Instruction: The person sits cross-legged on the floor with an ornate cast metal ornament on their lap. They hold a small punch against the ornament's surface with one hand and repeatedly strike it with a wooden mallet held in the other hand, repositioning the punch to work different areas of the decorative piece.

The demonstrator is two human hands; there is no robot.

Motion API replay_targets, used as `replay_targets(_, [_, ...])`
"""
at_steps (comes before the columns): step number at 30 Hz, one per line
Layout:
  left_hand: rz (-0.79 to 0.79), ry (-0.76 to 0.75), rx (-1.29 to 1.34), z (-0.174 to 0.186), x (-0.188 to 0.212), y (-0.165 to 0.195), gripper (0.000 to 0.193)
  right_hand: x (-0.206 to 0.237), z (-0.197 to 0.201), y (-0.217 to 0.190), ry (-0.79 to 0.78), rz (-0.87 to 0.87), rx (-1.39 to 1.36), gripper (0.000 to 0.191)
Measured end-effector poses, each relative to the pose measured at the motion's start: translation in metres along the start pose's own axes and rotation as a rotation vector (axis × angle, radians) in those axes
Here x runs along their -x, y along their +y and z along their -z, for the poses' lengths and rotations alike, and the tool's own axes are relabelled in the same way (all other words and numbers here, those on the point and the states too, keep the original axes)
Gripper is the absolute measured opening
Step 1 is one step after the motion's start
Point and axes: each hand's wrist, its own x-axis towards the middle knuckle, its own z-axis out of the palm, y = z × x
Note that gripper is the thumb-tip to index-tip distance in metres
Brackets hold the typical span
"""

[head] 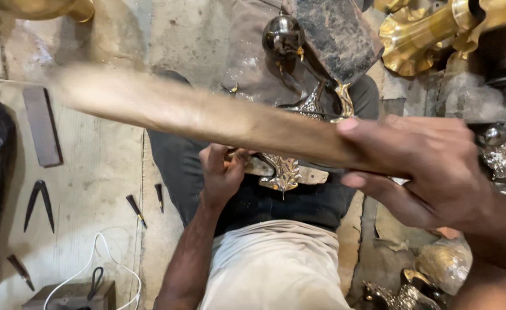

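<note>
Gripping one end of a long, pale wooden stick [207,117], the right hand [431,172] had its grip closed round it, and the blurred stick stretched leftward across the view. Below it, the left hand [223,172] was curled shut on an ornate silver-and-gold leaf-patterned metal piece [287,172] resting on the person's dark lap. Small dark chisels [135,209] and black dividers [39,204] lay apart on the concrete floor [101,166].

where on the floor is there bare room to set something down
Barest patch: the floor between the flat bar and the dark cloth, above the small chisels. Lower left is taken up by dividers, cable and box. The right is crowded with brass pieces; both hands are busy.
</note>
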Motion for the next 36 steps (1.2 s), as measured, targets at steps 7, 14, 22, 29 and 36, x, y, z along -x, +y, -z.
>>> replay_targets(7, [0.047, -0.013, 0.022, -0.002, -0.005, 0.007, 0.018, 0.02, -0.006, 0.015, -0.119, 0.052, 0.185, 0.049])
replay_targets(14, [0.028, 0.026, 0.047, 0.0, 0.0, 0.001, 0.021, 0.021, -0.01, 0.016, -0.143, 0.047, 0.184, 0.053])
replay_targets(22, [0.128, 0.018, 0.039, -0.002, -0.002, 0.002, 0.02, 0.013, -0.004, 0.013, -0.25, 0.017, 0.259, 0.053])
replay_targets(29, [0.143, 0.0, 0.09, -0.001, 0.0, 0.001, 0.03, 0.005, -0.003, 0.011, -0.168, 0.035, 0.178, 0.052])
replay_targets(36, [0.041, 0.018, 0.001, 0.0, 0.002, -0.002, 0.025, 0.009, -0.003, 0.011, -0.013, 0.062, -0.035, 0.051])
